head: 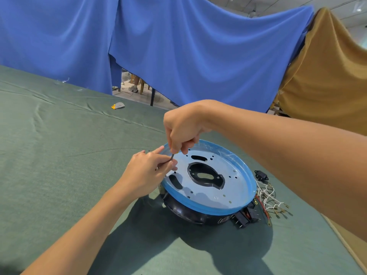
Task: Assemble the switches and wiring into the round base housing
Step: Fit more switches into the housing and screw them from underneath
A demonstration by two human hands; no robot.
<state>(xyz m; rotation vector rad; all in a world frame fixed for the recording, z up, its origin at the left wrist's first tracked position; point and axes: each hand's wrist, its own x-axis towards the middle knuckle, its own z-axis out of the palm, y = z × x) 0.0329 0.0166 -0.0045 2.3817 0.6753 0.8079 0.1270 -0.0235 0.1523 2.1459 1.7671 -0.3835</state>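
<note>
- Green cloth [59, 155] covers the one work table, creased in places.
- Far left-centre on the cloth: one small grey and yellow scrap [118, 105], well apart from everything else.
- Left hand [147, 171]: fingers curled, thumb and fingertips pinching the lower end of one thin grey rod [172, 157] at the left rim of the housing.
- Right hand [184, 126]: closed in a fist above the left hand, gripping the upper end of the same rod. Whatever handle it has is hidden in the fist.
- One round base housing [200, 205] sits on the cloth right of centre, directly below both hands. It has a black body, a blue-taped rim and a silver plate on top.
- Plate openings counted: one large central cut-out and two elongated slots. There are many small holes, number not established.
- Black switches [243, 217] lie on the cloth, touching the housing's lower right side. At least two show, exact count unclear.
- One black socket-like part [261, 175] lies just beside the right rim.
- Loose wires [267, 195] lie in one tangle between that part and the switches. Several are white and one is red, with metal terminals on the ends.
- Backdrop: blue drapes [178, 56] and, at far right, one ochre drape [327, 66].
</note>
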